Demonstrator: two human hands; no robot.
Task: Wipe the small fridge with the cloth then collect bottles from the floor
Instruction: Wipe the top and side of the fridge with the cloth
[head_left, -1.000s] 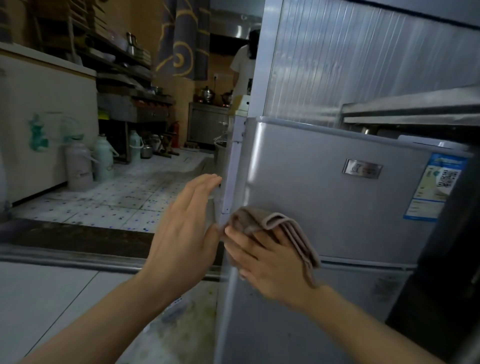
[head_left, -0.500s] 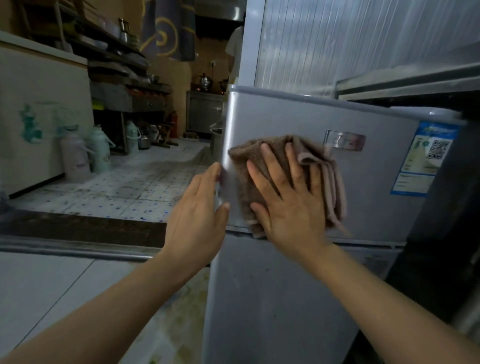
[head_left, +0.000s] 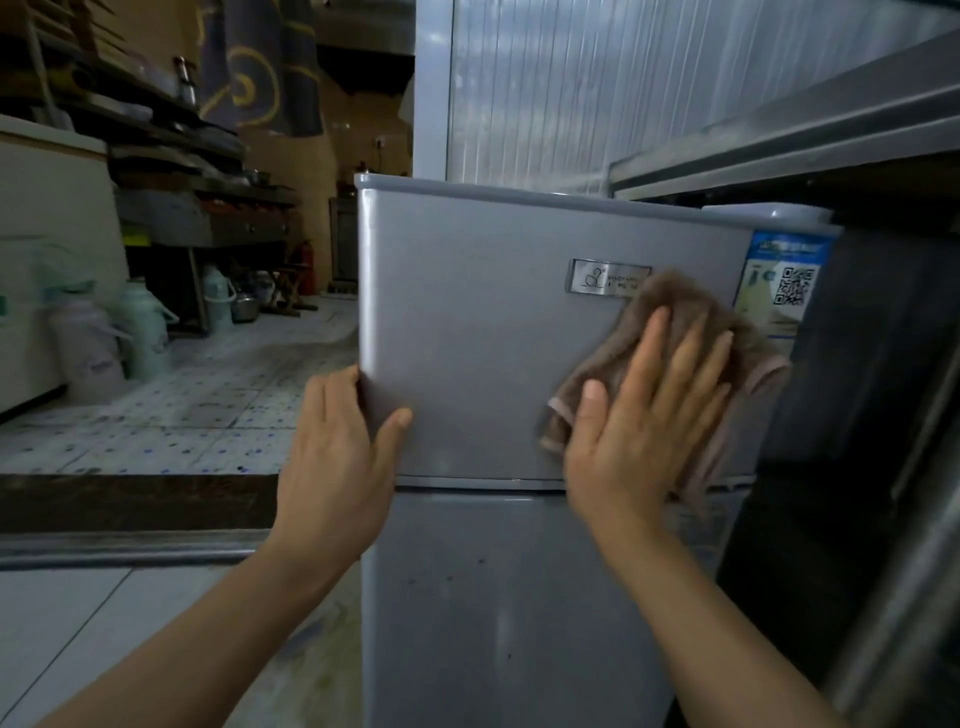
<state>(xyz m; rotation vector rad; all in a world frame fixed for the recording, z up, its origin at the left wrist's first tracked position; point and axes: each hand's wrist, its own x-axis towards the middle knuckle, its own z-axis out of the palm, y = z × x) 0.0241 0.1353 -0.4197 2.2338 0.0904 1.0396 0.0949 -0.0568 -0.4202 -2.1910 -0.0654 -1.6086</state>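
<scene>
A small grey two-door fridge (head_left: 483, 322) fills the middle of the view, with a metal badge and a blue sticker on its upper door. My right hand (head_left: 639, 421) lies flat, fingers straight, pressing a brown cloth (head_left: 675, 312) against the right part of the upper door, just below the badge. My left hand (head_left: 337, 457) holds the left edge of the upper door, thumb on the front and fingers round the side. No bottles lying on the floor are visible.
To the left, a raised tiled floor (head_left: 197, 415) carries thermos jugs (head_left: 88, 343) beside a white chest (head_left: 47, 249) and shelving. A dark threshold (head_left: 130, 499) runs in front of it. A dark cabinet (head_left: 857, 441) stands right of the fridge.
My right hand has slid the cloth from the left edge of the upper door across to its right side. My left hand has taken hold of the door's left edge.
</scene>
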